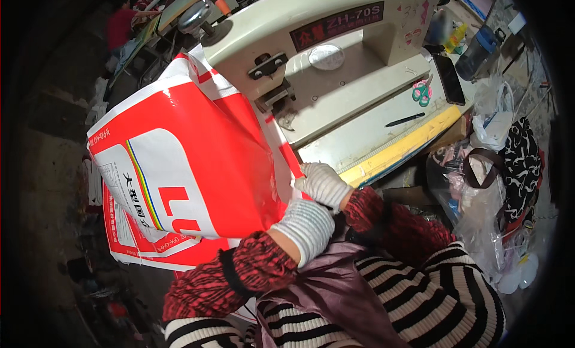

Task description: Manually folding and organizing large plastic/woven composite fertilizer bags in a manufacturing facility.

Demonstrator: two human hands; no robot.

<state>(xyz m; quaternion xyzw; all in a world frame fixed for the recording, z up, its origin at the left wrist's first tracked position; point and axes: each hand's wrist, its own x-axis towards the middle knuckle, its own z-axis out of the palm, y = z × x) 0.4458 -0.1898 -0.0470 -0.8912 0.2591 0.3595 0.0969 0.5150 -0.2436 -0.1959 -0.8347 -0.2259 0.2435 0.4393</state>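
Observation:
A large red and white woven sack with a printed front hangs beside a cream industrial sewing machine. Its upper edge runs along the machine's needle end, where the metal presser parts are. My right hand, in a white knitted glove, is closed on the sack's near edge. Just below and left of it, my left hand, gloved the same way, lies against the sack's near corner; its fingertips are mostly hidden. A second, similar sack shows beneath the first.
On the machine table lie pink-and-green scissors, a black pen and a phone. A yellow strip lines the near edge. A blue-lidded bottle and plastic bags are at right. Another person is far left.

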